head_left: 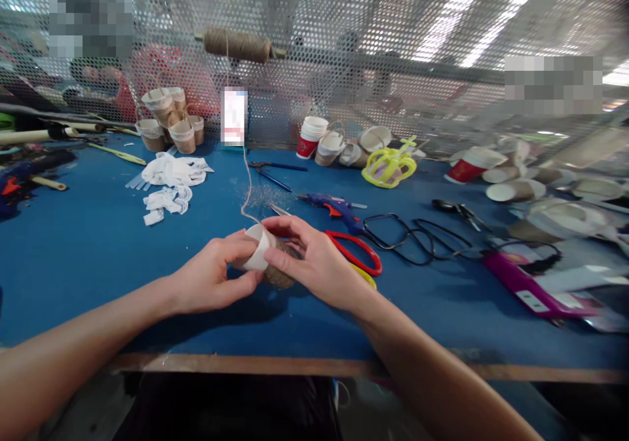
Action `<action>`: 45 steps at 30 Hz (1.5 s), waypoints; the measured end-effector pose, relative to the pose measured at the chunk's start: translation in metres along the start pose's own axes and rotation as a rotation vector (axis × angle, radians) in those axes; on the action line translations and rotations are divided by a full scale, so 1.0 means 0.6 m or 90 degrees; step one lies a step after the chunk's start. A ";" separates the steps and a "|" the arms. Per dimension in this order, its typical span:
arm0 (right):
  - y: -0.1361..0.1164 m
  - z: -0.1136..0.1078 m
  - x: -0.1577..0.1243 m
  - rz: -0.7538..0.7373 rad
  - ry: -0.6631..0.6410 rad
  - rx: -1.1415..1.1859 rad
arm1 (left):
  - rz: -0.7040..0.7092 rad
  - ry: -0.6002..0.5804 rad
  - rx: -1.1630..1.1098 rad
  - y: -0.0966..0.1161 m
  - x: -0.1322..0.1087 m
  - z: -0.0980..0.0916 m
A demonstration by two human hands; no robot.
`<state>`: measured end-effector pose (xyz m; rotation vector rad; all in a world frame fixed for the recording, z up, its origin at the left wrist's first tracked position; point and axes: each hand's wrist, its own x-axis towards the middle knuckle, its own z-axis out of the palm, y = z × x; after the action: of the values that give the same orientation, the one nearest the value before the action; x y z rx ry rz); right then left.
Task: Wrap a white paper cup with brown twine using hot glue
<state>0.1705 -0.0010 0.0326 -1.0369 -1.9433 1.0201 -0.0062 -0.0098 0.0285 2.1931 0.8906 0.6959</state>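
Both hands hold one small paper cup [256,257], tilted on its side above the front of the table. Its white rim faces left and brown twine is wound around its lower part. My left hand [216,272] grips the rim end, with fingertips inside the mouth and the thumb outside below. My right hand [314,257] is wrapped round the twined part, thumb on the near side; its other fingers are partly hidden. A strand of twine [248,182] runs from the cup up toward the twine spool [236,45] on the mesh. Scissors with red and yellow handles [361,254] lie beside my right hand.
A blue glue gun [329,206] with black cable [407,238], pliers [278,166], white strips [171,172] and a yellow crown-like piece [390,166] lie on the blue table [122,257]. Twined cups [170,123] stand back left. A purple box [533,287] and more cups [514,190] are right.
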 end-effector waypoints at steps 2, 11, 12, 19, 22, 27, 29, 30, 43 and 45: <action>0.003 0.001 0.001 0.006 -0.004 0.015 | -0.030 -0.012 -0.026 0.000 0.000 0.000; 0.007 0.013 -0.001 0.020 0.023 -0.041 | -0.142 -0.037 -0.198 -0.008 0.001 0.003; 0.007 0.014 -0.001 0.016 0.029 -0.054 | -0.147 -0.033 -0.197 -0.008 0.001 0.003; 0.018 -0.029 0.021 0.034 0.151 -0.031 | -0.145 0.036 -0.185 -0.017 0.003 0.001; 0.023 -0.068 0.033 0.064 0.247 -0.003 | -0.154 0.061 -0.176 -0.026 0.003 -0.002; 0.038 -0.122 0.047 0.130 0.322 -0.038 | -0.170 0.092 -0.160 -0.031 0.005 -0.005; 0.051 -0.144 0.053 0.159 0.351 -0.088 | -0.172 0.098 -0.145 -0.029 0.005 -0.007; 0.059 -0.156 0.056 0.175 0.365 -0.115 | -0.173 0.100 -0.136 -0.028 0.005 -0.008; 0.130 -0.193 0.056 0.401 0.211 -0.319 | -0.167 0.078 -0.072 -0.029 0.013 -0.010; 0.127 -0.192 0.054 0.400 0.217 -0.288 | -0.163 0.077 -0.071 -0.029 0.013 -0.010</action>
<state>0.2781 0.0913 0.0242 -2.0183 -1.6210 0.6442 -0.0122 0.0075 0.0211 1.9116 1.1424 0.7385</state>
